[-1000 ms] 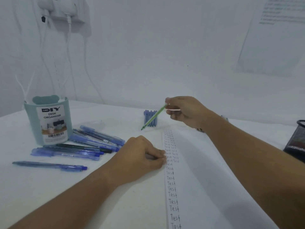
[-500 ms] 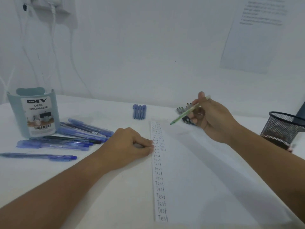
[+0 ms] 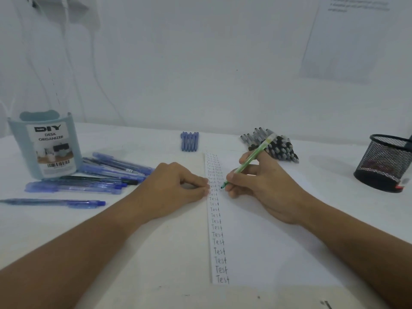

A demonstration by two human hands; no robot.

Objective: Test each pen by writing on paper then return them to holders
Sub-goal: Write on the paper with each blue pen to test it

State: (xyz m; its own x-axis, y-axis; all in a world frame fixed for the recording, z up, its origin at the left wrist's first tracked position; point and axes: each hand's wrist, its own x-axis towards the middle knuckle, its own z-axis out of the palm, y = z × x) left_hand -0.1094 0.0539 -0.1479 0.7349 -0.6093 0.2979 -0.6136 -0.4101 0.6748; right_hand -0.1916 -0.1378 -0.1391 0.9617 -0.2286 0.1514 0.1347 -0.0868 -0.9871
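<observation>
**Green pen down on the paper, mid test**

So the right hand (image 3: 265, 188) had the green pen (image 3: 249, 162) pinched between thumb and fingers, tip touching the sheet of paper (image 3: 267, 241) right beside the second column of "Test" scribbles near the top. The pen leaned back, its pale cap end pointing up toward the far side of the table (image 3: 133, 253).

The left hand (image 3: 178, 186) sat on the table at the paper's left edge, fingers curled with the tips pressed together against that edge. Whether it actually pinched the sheet or just pushed on it, couldn't tell.

Off to the left stood the light blue desk organizer (image 3: 44, 146) with its DIY label, and a bunch of blue pens (image 3: 107, 175) lay scattered in front of it, one more blue pen (image 3: 55, 202) lying alone nearer the person. A small row of blue pens (image 3: 189, 141) sat side by side past the top of the paper. A pile of black and grey pens (image 3: 278, 146) was behind the right hand, and the black mesh holder (image 3: 385, 163) stood well off to the right.
</observation>
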